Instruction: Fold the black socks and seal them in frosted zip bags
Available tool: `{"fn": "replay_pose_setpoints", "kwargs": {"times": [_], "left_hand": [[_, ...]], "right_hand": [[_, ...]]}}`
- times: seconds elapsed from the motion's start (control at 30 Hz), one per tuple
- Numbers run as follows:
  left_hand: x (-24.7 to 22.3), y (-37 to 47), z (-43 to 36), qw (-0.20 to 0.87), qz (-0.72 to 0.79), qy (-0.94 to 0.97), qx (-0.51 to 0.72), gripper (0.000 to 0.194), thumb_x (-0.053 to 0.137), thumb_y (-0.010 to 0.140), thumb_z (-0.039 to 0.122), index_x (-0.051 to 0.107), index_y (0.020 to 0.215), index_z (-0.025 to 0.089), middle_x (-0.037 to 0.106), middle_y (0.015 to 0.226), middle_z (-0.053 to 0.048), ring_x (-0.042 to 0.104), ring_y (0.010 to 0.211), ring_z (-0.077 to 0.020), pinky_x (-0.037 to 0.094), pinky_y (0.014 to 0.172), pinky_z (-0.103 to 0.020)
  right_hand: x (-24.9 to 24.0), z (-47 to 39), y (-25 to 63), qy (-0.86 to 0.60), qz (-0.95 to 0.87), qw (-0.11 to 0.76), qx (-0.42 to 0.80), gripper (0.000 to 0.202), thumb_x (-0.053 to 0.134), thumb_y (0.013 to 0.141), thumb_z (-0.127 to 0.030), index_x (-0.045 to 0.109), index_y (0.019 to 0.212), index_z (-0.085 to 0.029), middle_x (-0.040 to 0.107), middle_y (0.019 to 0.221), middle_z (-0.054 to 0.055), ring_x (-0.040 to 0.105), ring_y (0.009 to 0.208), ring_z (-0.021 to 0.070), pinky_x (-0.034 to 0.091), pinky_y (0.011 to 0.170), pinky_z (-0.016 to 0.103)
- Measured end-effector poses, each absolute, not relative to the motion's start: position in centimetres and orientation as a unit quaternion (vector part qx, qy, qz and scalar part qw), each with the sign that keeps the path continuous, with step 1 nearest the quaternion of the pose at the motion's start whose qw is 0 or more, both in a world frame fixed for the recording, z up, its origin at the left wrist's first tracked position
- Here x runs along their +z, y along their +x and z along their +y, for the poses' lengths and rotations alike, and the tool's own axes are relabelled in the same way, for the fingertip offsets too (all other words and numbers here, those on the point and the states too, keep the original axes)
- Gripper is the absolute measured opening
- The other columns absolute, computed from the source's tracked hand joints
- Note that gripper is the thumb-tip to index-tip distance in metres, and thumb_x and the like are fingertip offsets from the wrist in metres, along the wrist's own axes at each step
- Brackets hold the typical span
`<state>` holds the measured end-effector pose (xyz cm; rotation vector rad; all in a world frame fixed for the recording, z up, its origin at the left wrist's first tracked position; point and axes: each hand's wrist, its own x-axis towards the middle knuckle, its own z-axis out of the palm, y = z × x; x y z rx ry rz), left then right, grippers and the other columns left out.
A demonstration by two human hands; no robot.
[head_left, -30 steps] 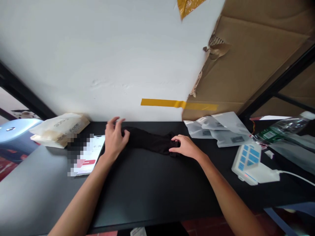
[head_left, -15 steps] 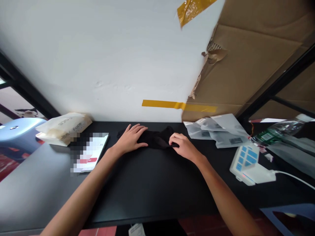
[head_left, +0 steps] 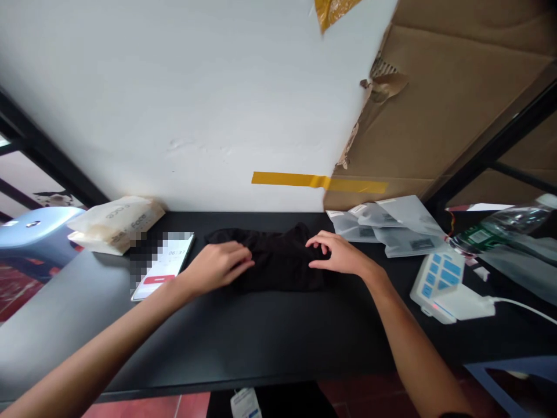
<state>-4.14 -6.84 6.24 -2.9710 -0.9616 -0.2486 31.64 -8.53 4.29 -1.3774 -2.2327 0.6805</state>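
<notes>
Black cloth [head_left: 282, 264]: it is lying in a rumpled, roughly oblong heap on the dark tabletop [head_left: 278, 342], near the back edge, between your two hands; read every clock direction from here, with 12 at the white panel [head_left: 195, 87] and 6 at your body.
Cloth's change: over the last half second it is spreading from a narrow, bunched band into a broader patch, with its near edge reaching farther toward 6 o'clock.
What the spread is meaning: more of the fabric is apparently lying open to your fingers, though the folds are suggesting that it is not yet smooth.
Left hand [head_left: 220, 266]: at 9 o'clock you are resting it on the cloth's end, fingers bent and close together, thumb near the fingertips; you may be pinching fabric, but I cannot tell. Half a second ago its fingers were spreading wider.
Right hand [head_left: 337, 252]: at 3 o'clock you are holding it in a loose C, thumb and fingers well parted, seemingly gripping nothing; whether the tips are touching the cloth is unclear. It is opening from the tighter pinch of half a second ago.
Phone [head_left: 167, 267]: it is lying at 9 o'clock, beyond your left hand, part of its screen pixelated.
Paper packet [head_left: 117, 223]: it is sitting toward 10 o'clock, behind the phone.
Frosted bags [head_left: 411, 223]: they are overlapping between 2 and 3 o'clock.
Blue-keyed device [head_left: 439, 278]: it is lying just past 3 o'clock, near the bottle [head_left: 491, 232].
</notes>
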Motion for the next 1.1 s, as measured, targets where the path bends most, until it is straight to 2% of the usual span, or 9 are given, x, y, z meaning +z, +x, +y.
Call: {"fn": "replay_pose_setpoints", "kwargs": {"times": [0.1,0.23,0.37,0.5,0.6,0.7,0.83,0.93,1.1], "left_hand": [[5.0,-5.2,-3.4,0.033,-0.362,-0.927,-0.088,0.038,0.056,0.097,0.04,0.061,0.13,0.022,0.061,0.138,-0.013,0.06,0.124,-0.0299,0.05,0.099,-0.041],[4.3,-6.3,-1.3,-0.016,-0.377,-0.925,-0.05,0.029,0.046,0.101,0.038,0.069,0.114,0.025,0.071,0.124,-0.007,0.069,0.109,-0.0248,0.053,0.091,-0.035],[6.1,-7.0,-1.5,-0.062,-0.405,-0.907,-0.099,0.034,0.04,0.104,0.043,0.067,0.113,0.025,0.076,0.099,-0.004,0.072,0.086,-0.0216,0.052,0.077,-0.03],[7.4,-5.5,-1.9,0.036,-0.482,-0.866,-0.13,0.034,0.046,0.1,0.036,0.063,0.126,0.021,0.071,0.121,-0.012,0.07,0.103,-0.0301,0.054,0.086,-0.041],[6.2,-3.3,-3.7,0.063,-0.45,-0.88,-0.14,0.038,0.044,0.101,0.029,0.058,0.135,0.021,0.063,0.136,-0.013,0.063,0.121,-0.0301,0.049,0.102,-0.045],[3.6,-1.6,-6.1,0.015,-0.413,-0.901,-0.131,0.048,0.045,0.103,0.046,0.054,0.142,0.021,0.054,0.148,-0.015,0.055,0.133,-0.0313,0.044,0.11,-0.049],[0.1,-1.5,-7.5,0.0,-0.413,-0.905,-0.104,0.064,0.045,0.099,0.062,0.043,0.153,0.028,0.034,0.164,-0.013,0.031,0.15,-0.0412,0.032,0.116,-0.064],[-0.9,-2.0,-6.9,-0.001,-0.407,-0.908,-0.1,0.064,0.044,0.1,0.062,0.04,0.155,0.031,0.031,0.166,-0.011,0.025,0.153,-0.0406,0.026,0.118,-0.066],[1.5,-2.7,-4.4,-0.054,-0.391,-0.914,-0.091,0.064,0.044,0.098,0.065,0.049,0.149,0.027,0.046,0.157,-0.012,0.041,0.146,-0.0355,0.035,0.117,-0.056]], "right_hand": [[3.5,-8.4,31.5,-0.513,-0.816,0.174,0.201,0.035,0.074,0.077,-0.019,0.072,0.111,-0.026,0.064,0.103,0.003,0.062,0.077,0.0152,0.049,0.075,0.029],[3.6,-8.2,32.0,-0.513,-0.812,0.201,0.194,0.016,0.06,0.084,-0.012,0.072,0.087,-0.022,0.067,0.086,0.002,0.062,0.071,0.015,0.049,0.07,0.029],[5.1,-7.5,32.6,-0.525,-0.746,0.383,0.149,0.011,0.056,0.092,-0.022,0.067,0.094,-0.022,0.068,0.091,0.003,0.066,0.075,0.0175,0.053,0.072,0.031],[5.8,-6.6,30.3,-0.546,-0.679,0.49,0.033,0.015,0.053,0.093,-0.022,0.065,0.104,-0.021,0.066,0.106,0.01,0.066,0.085,0.0218,0.055,0.08,0.037],[5.0,-7.4,27.2,-0.515,-0.734,0.442,0.033,0.017,0.055,0.093,-0.019,0.067,0.104,-0.023,0.066,0.107,0.011,0.066,0.094,0.0239,0.054,0.088,0.039],[3.0,-9.0,24.8,-0.478,-0.808,0.341,0.05,0.02,0.059,0.094,-0.022,0.068,0.111,-0.024,0.068,0.117,0.01,0.064,0.112,0.0259,0.05,0.101,0.043],[0.4,-10.3,23.4,-0.462,-0.861,0.203,0.063,0.055,0.063,0.094,-0.048,0.054,0.142,-0.023,0.046,0.156,0.015,0.037,0.147,0.0345,0.032,0.119,0.056],[-0.5,-10.3,23.2,-0.479,-0.86,0.163,0.07,0.065,0.054,0.097,-0.058,0.046,0.151,-0.023,0.034,0.164,0.015,0.024,0.154,0.035,0.025,0.122,0.059],[1.4,-7.8,24.9,-0.489,-0.844,0.207,0.077,0.042,0.062,0.096,-0.043,0.064,0.131,-0.022,0.061,0.142,0.011,0.055,0.133,0.0279,0.041,0.113,0.046]]}}
